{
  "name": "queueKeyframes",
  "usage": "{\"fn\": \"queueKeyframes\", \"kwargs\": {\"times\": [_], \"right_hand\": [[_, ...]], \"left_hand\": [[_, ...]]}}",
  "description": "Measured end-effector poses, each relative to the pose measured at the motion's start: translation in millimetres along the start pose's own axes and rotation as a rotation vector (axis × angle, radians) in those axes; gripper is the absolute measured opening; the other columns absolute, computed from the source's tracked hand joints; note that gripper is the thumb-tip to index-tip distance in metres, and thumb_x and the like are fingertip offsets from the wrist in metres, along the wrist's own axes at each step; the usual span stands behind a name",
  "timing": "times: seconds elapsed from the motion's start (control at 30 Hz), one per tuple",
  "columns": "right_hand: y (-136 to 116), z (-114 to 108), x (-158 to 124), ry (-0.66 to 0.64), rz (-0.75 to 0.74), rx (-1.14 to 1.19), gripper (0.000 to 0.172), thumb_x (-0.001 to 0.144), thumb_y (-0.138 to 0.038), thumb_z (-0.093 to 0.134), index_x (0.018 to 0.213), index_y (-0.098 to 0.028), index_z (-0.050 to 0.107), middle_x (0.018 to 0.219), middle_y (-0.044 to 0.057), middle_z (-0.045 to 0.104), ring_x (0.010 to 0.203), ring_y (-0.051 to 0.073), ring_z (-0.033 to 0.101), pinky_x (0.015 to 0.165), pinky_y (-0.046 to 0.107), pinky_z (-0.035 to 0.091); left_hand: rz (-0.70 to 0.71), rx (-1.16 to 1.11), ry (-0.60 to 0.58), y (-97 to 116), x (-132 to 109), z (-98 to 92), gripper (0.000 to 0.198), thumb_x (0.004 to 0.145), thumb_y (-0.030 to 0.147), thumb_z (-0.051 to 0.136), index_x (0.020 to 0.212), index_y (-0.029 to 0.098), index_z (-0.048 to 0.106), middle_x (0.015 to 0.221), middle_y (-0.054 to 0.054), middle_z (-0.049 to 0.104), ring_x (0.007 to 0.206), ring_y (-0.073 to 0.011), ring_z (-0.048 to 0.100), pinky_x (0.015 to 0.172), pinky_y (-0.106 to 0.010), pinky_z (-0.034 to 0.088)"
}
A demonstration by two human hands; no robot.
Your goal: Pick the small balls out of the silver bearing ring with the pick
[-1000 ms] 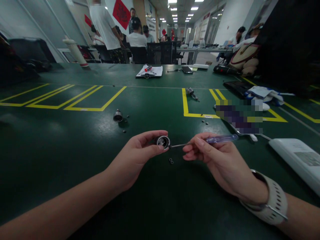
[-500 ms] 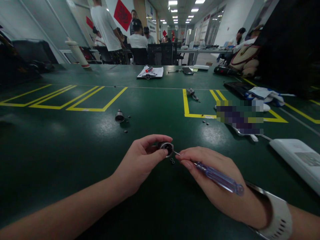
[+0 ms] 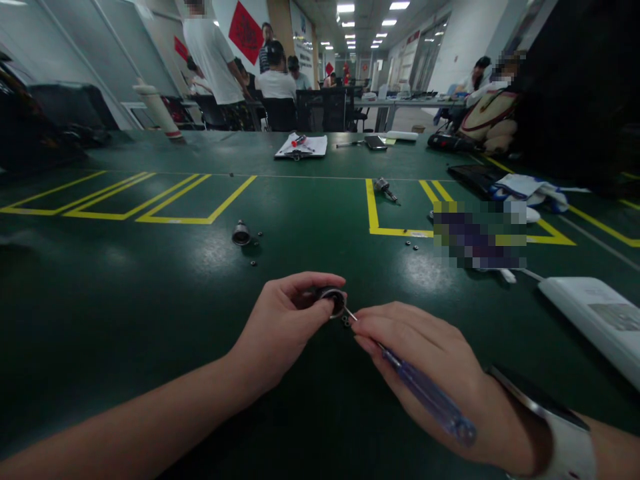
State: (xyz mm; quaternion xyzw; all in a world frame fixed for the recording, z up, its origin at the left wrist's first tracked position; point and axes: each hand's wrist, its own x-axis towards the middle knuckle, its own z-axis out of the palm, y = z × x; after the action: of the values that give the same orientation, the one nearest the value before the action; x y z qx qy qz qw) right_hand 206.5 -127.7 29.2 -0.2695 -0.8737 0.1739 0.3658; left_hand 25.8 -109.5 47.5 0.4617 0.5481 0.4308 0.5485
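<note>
On the green table (image 3: 150, 287), yellow tape (image 3: 100, 216) ran along the left, with a pale bottle (image 3: 157, 110) leaning in view beyond it. Next came a metal part (image 3: 241, 233), and just right of it some small rings (image 3: 253, 263). Behind, on the wall, a red diamond (image 3: 246, 32) bore one dark character, too unclear to read, and a board (image 3: 301, 30) farther right carried lettering too small to make out.

The left hand (image 3: 285, 327) gripped the cap (image 3: 340, 294) between thumb and fingers, above the table near its middle, open end turned toward the wearer. Far behind it lay a clipboard (image 3: 314, 145). Two more rings (image 3: 345, 321) showed just below the cap, close to the driver's shaft.

The right hand (image 3: 430, 347) had its fingers closed on the driver (image 3: 430, 397), pinching low on the shaft; the tip met the cap's rim, though whether it went inside was hard to tell. Beyond stood a connector (image 3: 382, 185) and, on the tape, a white label (image 3: 419, 234) too small to read. At far right, a white box (image 3: 595, 313) had a grey panel whose print was illegible, with a watch (image 3: 575, 443) on the right wrist nearer the wearer
</note>
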Motion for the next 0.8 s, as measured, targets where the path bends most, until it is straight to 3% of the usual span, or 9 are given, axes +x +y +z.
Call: {"fn": "queueKeyframes", "kwargs": {"times": [0.17, 0.33, 0.47, 0.67, 0.8], "right_hand": [[-3.1, 0.1, 4.9, 0.039, 0.029, 0.055, 0.019, 0.086, -0.008, 0.053, 0.102, -0.015, 0.06, 0.093, 0.006, 0.068, 0.085, 0.016, 0.063, 0.076, 0.028, 0.051], [6.5, -2.8, 9.3, 0.268, 0.492, 0.503, 0.011, 0.087, -0.026, 0.055, 0.083, -0.019, 0.061, 0.075, 0.002, 0.068, 0.07, 0.014, 0.065, 0.063, 0.025, 0.053], [24.1, -0.7, 10.3, 0.157, 0.757, 0.722, 0.02, 0.085, -0.036, 0.058, 0.079, -0.017, 0.06, 0.069, 0.002, 0.065, 0.064, 0.014, 0.063, 0.061, 0.026, 0.052], [27.3, 1.8, 12.7, 0.05, 0.802, 0.681, 0.021, 0.085, -0.036, 0.056, 0.078, -0.016, 0.058, 0.071, 0.003, 0.064, 0.066, 0.014, 0.061, 0.063, 0.028, 0.05], [22.5, 1.4, 11.1, 0.012, 0.723, 0.549, 0.019, 0.086, -0.032, 0.052, 0.078, -0.017, 0.059, 0.071, 0.003, 0.063, 0.067, 0.015, 0.06, 0.063, 0.029, 0.049]], "left_hand": [[-0.012, 0.003, -0.002, -1.3, 1.6, -0.5, 0.02, 0.068, 0.015, 0.065, 0.088, 0.014, 0.068, 0.083, -0.004, 0.073, 0.079, -0.0172, 0.067, 0.074, -0.028, 0.052], [-0.01, -0.059, 0.031, -1.2, 6.8, -3.3, 0.026, 0.068, 0.014, 0.067, 0.094, 0.015, 0.063, 0.096, -0.005, 0.07, 0.089, -0.0196, 0.065, 0.077, -0.031, 0.053], [-0.028, -0.068, 0.043, 1.8, 8.4, -5.0, 0.033, 0.065, 0.014, 0.07, 0.097, 0.014, 0.061, 0.102, -0.007, 0.067, 0.097, -0.0222, 0.062, 0.084, -0.036, 0.05], [-0.043, -0.088, 0.012, 1.4, 9.3, -7.5, 0.033, 0.063, 0.015, 0.07, 0.095, 0.015, 0.062, 0.1, -0.006, 0.067, 0.097, -0.0224, 0.061, 0.087, -0.037, 0.048], [-0.041, -0.095, 0.003, -0.8, 9.2, -8.0, 0.032, 0.063, 0.015, 0.07, 0.095, 0.015, 0.063, 0.098, -0.006, 0.067, 0.095, -0.0221, 0.061, 0.086, -0.036, 0.048]]}}
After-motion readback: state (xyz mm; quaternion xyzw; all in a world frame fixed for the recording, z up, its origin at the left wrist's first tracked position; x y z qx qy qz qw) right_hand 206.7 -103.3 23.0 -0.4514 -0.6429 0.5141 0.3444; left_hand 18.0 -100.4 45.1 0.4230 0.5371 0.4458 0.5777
